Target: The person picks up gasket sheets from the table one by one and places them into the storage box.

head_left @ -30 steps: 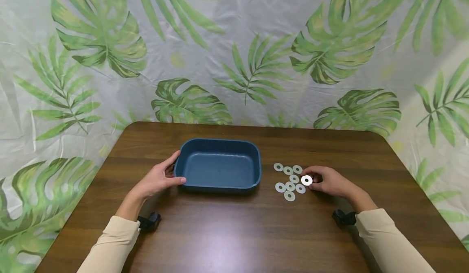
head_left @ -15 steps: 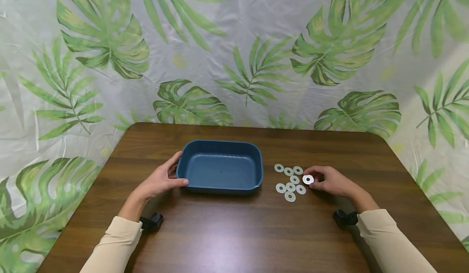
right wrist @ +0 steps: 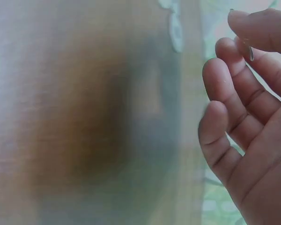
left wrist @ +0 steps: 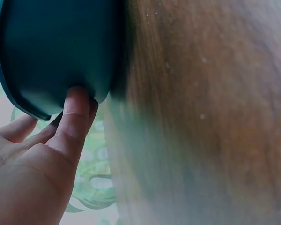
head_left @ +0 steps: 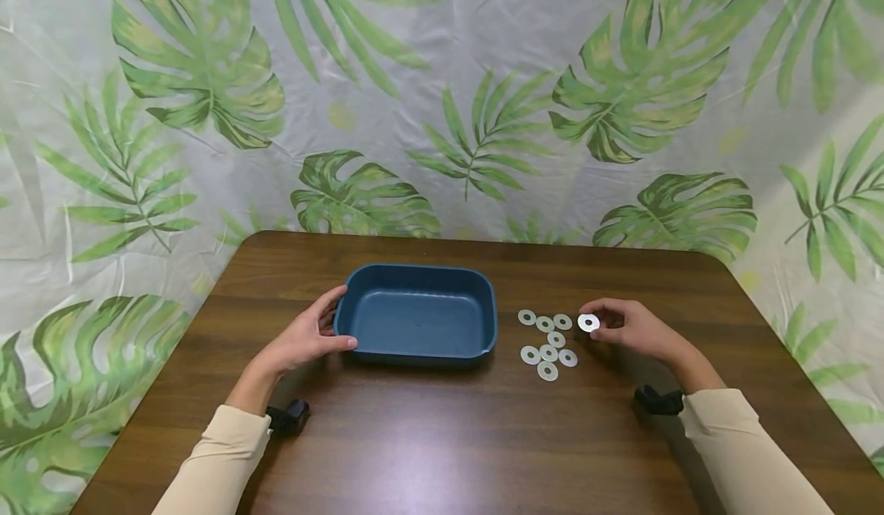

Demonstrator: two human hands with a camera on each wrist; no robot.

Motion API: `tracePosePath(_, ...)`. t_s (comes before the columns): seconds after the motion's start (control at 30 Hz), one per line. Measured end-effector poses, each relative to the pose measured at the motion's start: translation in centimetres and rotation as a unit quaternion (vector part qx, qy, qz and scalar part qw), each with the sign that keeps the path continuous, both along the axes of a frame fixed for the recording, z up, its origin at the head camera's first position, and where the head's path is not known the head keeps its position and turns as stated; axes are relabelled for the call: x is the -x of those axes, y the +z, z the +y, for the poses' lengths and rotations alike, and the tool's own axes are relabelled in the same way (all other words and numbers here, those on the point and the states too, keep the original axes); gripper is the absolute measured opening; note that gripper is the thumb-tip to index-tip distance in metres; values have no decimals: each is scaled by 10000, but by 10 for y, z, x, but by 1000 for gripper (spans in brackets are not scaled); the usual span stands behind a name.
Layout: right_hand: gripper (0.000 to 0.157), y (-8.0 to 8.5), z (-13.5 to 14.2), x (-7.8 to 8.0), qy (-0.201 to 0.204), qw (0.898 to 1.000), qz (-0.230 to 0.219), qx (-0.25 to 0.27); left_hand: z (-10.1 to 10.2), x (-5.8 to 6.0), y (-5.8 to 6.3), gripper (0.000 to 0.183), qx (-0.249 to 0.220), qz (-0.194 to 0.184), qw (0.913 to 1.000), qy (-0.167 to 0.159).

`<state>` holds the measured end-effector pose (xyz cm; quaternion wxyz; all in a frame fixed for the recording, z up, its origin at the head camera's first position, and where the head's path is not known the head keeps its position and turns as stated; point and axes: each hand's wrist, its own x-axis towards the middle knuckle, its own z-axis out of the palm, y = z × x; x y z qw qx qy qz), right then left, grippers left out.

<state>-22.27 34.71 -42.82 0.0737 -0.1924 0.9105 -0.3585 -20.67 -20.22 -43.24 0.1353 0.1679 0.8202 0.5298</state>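
Observation:
My left hand [head_left: 297, 341] grips the left end of a deep blue rectangular tray [head_left: 417, 327], its thumb at the near left corner. In the left wrist view, fingers press against the outer wall of the tray [left wrist: 61, 47]. My right hand [head_left: 642, 332] pinches one shiny flat washer [head_left: 583, 327] between thumb and fingers, raised just off the table. Edge-on, that washer [right wrist: 251, 52] shows as a thin sliver in the right wrist view. Several more washers [head_left: 548, 377] lie in a loose cluster between the tray and my right hand, some touching.
Everything rests on a dark wooden table [head_left: 428, 438] with rounded far corners. A leaf-print cloth [head_left: 483, 39] hangs behind its far edge. A black strap [head_left: 288, 417] is on my left wrist and another strap [head_left: 658, 400] on the right.
My right hand has lifted the pinched washer and shifted slightly right and away from me, apart from the cluster. The left hand keeps its hold on the tray.

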Motion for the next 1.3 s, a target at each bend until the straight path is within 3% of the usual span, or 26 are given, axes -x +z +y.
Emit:
tracePosePath(0.3, 38, 19, -1, 18, -284, 9994, -202, 74, -1, 4, 0, 93, 96, -23, 9999, -44)
tracePosePath(0.57, 37, 30, -16, 43, -39, 9996, -137, 260, -3, 1, 0, 93, 75, -84, 9999, 41)
tracePosePath(0.73, 37, 40, -27, 54, 6, 9988, -338, 365, -3, 0, 1, 93, 21, -81, 10000, 11)
tracePosePath(0.93, 39, 51, -42, 61, -156, 9986, -393, 330, -3, -1, 0, 92, -8, -87, 10000, 15)
tracePosePath(1.1, 43, 58, -58, 63, -92, 9961, -673, 560, -2, 1, -2, 93, -79, -116, 9999, -37)
tracePosePath(1.3, 41, 67, -86, 68, 37, 9966, -570, 588, -3, 0, -2, 92, -117, -102, 9999, -41)
